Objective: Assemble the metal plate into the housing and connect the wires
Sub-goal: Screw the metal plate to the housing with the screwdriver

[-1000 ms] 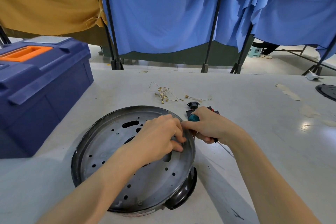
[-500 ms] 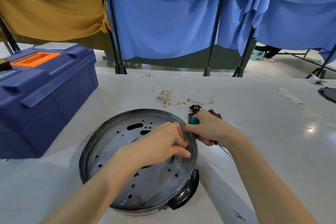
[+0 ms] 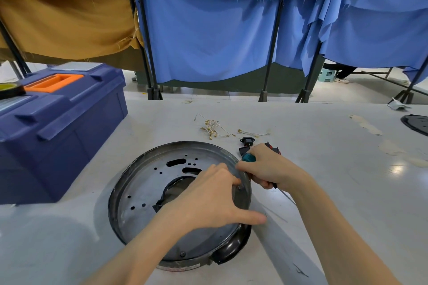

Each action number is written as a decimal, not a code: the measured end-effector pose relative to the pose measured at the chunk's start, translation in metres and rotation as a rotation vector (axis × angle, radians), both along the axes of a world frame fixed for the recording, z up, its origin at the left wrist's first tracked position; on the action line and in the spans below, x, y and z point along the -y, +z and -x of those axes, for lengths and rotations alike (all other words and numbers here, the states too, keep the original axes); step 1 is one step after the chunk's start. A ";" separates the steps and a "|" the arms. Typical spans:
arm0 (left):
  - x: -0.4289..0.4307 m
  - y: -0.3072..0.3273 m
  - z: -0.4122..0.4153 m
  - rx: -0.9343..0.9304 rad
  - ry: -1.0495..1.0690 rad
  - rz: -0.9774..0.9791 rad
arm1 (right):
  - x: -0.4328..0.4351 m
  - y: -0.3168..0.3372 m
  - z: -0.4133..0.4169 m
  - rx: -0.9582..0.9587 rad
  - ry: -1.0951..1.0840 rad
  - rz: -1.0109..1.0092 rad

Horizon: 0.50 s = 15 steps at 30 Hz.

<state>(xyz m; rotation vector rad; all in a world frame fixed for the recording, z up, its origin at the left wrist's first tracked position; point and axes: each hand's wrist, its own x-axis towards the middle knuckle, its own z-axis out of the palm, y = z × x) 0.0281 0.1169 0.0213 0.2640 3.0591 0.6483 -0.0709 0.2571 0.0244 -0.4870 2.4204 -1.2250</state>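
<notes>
A round grey metal plate [image 3: 143, 187] with holes and slots sits inside a dark round housing [image 3: 234, 246] on the white table. My left hand [image 3: 208, 199] lies on the plate's right side, fingertips pinched at a small screw near the rim and thumb stretched over the edge. My right hand [image 3: 268, 168] is wrapped around a screwdriver with a teal handle [image 3: 249, 158]; its thin shaft [image 3: 287, 196] sticks out toward me. Loose thin wires with brass terminals [image 3: 212, 128] lie behind the plate.
A blue toolbox [image 3: 60, 127] with an orange handle stands at the left, a tape roll [image 3: 9, 90] on its lid. A small black socket part [image 3: 247, 140] and a black-red part lie behind my right hand. Another dark round part [image 3: 416, 124] sits at the far right edge.
My left hand slid toward the plate's right rim and its thumb spread out over the edge. My right hand stayed by the rim with the screwdriver. The view tilted up slightly.
</notes>
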 end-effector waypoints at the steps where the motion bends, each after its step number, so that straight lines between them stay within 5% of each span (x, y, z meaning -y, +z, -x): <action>1: 0.000 -0.001 0.000 0.003 0.006 -0.003 | 0.000 0.000 0.000 0.000 -0.001 0.002; 15: 0.001 -0.004 -0.003 0.007 0.016 0.040 | -0.001 -0.001 0.002 0.002 0.010 0.020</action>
